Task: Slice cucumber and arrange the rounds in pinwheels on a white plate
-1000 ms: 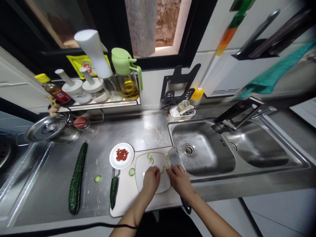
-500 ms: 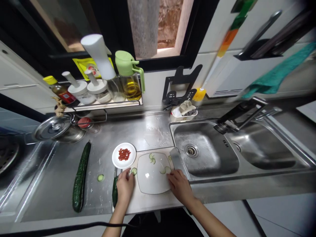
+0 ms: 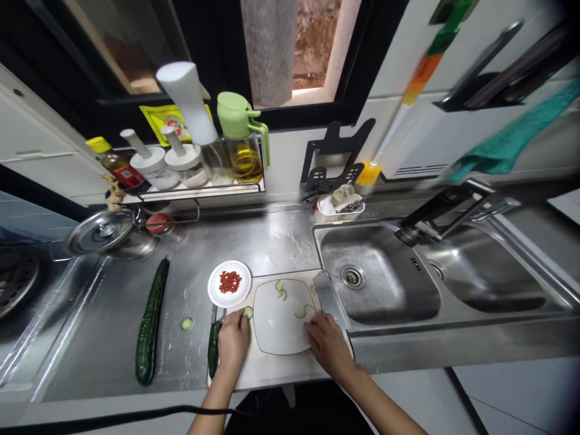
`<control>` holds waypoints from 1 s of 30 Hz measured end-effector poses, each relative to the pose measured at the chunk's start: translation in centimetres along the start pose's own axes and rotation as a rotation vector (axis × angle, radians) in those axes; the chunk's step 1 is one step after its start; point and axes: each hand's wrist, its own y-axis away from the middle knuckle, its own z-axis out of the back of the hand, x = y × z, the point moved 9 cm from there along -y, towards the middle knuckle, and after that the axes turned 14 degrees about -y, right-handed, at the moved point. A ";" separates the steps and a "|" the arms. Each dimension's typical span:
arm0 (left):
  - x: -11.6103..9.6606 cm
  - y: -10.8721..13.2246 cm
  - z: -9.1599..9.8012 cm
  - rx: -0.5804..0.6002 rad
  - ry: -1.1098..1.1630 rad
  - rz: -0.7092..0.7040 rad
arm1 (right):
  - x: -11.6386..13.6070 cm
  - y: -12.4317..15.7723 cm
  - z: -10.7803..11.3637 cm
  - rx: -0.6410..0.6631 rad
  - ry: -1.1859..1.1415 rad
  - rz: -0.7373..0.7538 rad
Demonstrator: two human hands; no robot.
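A squarish white plate [image 3: 278,329] lies on a pale cutting board [image 3: 281,374], with thin green cucumber crescents [image 3: 281,290] fanned near its far edge. My left hand [image 3: 233,341] is left of the plate, fingers closed at a small cucumber slice [image 3: 248,312]. Beside its wrist rests a cut cucumber piece [image 3: 212,350]. My right hand [image 3: 330,344] bends over the plate's right edge, its fingertips pressed together by more thin slices [image 3: 301,313]; what they grip is hidden. A wide knife blade [image 3: 330,296] lies flat just beyond this hand.
A white dish [image 3: 214,295] of chopped red bits [image 3: 230,281] touches the board's far left corner. Further left lie a whole cucumber [image 3: 151,326] and a loose slice [image 3: 186,324]. The double sink [image 3: 380,272] opens at right. A condiment rack [image 3: 203,194] stands behind.
The left fingers have drawn together at the small cucumber slice. My right hand stays at the plate's edge, almost unmoved. The whole view has shifted slightly.
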 end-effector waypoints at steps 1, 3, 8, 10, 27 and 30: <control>-0.1 0.0 0.1 0.002 -0.003 0.002 | 0.0 0.0 -0.1 -0.002 -0.002 0.001; -0.1 0.0 0.1 0.009 -0.006 0.007 | 0.0 -0.1 -0.1 -0.003 -0.004 0.008; 0.2 -0.3 -0.2 0.016 -0.001 0.002 | 0.4 -0.3 -0.2 -0.001 -0.003 0.025; 0.2 -0.6 -0.3 0.024 -0.001 -0.031 | 0.4 -0.4 -0.2 -0.002 -0.001 0.025; -1.0 -1.4 -0.2 0.174 -0.078 -0.115 | 0.4 -0.2 -0.5 0.018 0.017 0.008; -0.9 -1.6 -0.3 0.216 -0.076 -0.117 | 0.4 -0.2 -0.7 0.031 0.019 0.001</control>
